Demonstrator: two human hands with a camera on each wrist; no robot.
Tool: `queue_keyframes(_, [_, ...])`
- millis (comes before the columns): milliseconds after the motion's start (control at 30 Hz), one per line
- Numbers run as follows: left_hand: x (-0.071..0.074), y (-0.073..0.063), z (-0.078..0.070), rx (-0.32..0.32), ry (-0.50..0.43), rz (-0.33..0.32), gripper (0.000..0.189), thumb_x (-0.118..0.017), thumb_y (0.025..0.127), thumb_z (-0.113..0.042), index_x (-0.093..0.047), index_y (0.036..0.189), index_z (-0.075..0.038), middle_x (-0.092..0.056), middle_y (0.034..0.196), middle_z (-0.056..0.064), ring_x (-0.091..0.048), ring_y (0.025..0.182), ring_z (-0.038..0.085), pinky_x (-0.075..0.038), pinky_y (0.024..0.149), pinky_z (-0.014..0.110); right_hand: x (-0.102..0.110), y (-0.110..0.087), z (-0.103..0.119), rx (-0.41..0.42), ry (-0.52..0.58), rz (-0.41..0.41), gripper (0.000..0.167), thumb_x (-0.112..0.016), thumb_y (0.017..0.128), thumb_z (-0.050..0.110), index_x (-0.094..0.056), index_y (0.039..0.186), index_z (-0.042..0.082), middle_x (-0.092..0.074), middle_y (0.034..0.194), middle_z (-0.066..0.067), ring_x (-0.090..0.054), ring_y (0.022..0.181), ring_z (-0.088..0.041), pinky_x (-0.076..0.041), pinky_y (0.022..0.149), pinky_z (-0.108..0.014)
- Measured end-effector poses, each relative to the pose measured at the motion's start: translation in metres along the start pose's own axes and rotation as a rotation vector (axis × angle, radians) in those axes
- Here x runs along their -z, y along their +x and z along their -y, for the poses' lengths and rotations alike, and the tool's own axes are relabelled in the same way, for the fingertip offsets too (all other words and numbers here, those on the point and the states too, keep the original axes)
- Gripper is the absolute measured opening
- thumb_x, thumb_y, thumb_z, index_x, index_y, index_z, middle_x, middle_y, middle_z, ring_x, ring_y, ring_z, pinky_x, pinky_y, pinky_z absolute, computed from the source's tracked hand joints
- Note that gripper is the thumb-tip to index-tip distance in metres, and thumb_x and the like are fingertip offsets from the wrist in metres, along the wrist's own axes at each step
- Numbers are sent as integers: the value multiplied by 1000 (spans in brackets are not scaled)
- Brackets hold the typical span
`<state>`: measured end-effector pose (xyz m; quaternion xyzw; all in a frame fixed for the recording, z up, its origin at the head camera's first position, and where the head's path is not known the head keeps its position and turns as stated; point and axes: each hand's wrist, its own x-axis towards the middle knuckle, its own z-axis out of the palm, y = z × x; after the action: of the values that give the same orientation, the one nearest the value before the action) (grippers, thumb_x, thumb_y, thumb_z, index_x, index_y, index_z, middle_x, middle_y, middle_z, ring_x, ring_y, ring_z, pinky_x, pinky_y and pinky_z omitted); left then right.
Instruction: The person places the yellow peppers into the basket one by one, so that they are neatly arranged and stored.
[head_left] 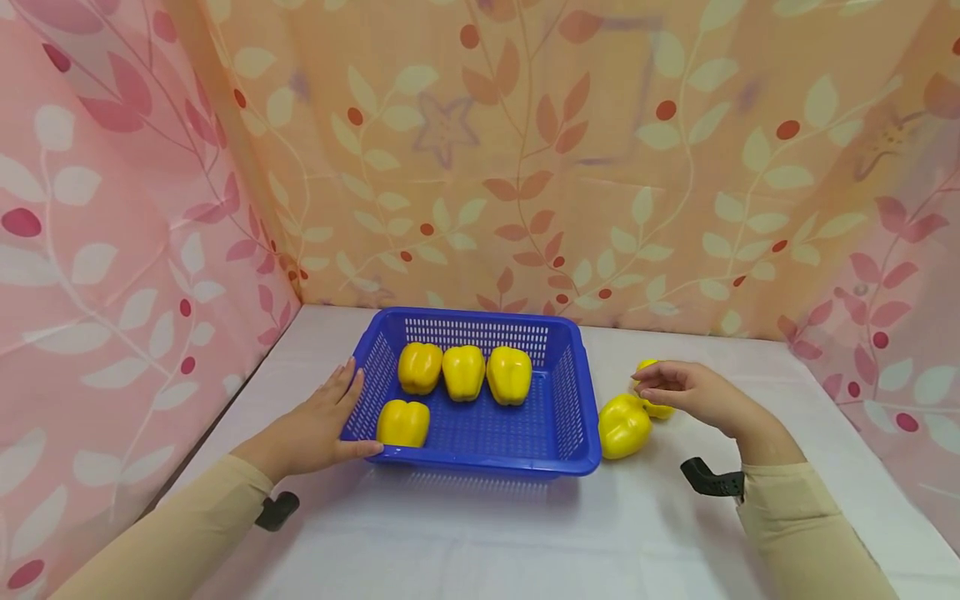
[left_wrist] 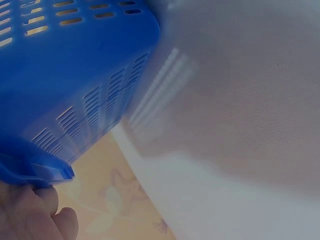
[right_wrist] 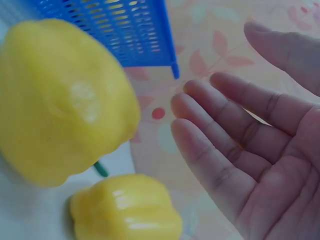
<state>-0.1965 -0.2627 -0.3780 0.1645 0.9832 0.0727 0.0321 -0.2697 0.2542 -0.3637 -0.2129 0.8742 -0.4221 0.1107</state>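
While a blue basket point(head_left: 487, 462) stands upright, a left hand point(head_left: 311, 429) rests spread on its left rim.
Right of the basket, the right hand point(head_left: 701, 398) hangs, thumb and fingers apart, gripping nothing. Four yellow peppers point(head_left: 464, 373) sit inside the basket; two loose peppers point(head_left: 625, 427) lie just right of it. Glossy, they look light, firm and slippery, probably best clasped round the middle, not by the green stem point(right_wrist: 100, 169).
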Motion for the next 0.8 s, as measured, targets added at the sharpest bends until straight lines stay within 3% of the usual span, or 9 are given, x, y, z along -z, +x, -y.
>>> queue_keyframes(400, [-1, 0, 2, -14, 0, -5, 115, -39, 70, -81, -12, 145, 2, 4, 152, 20, -4, 137, 40, -19, 105, 55, -11, -12, -22, -116, 17, -63, 41, -61, 88, 28, -57, 113, -3, -62, 104, -17, -57, 97, -32, -49, 80, -26])
queue_keyframes(633, [-3, 1, 3, -18, -1, -15, 115, -39, 70, -81, -12, 145, 2, 4, 152, 19, -5, 137, 40, -19, 105, 55, -24, -13, -32, -192, 26, -101, 46, -61, 87, 35, -56, 116, 0, -60, 110, -13, -58, 96, -23, -49, 84, -37])
queue_keyframes(800, [-3, 0, 3, -16, -9, -12, 115, -40, 70, -81, -12, 145, 2, 3, 152, 20, -5, 137, 40, -17, 106, 55, -33, -11, -37, -233, -8, -143, 53, -61, 85, 42, -55, 119, 2, -59, 111, -13, -56, 93, -22, -49, 83, -36])
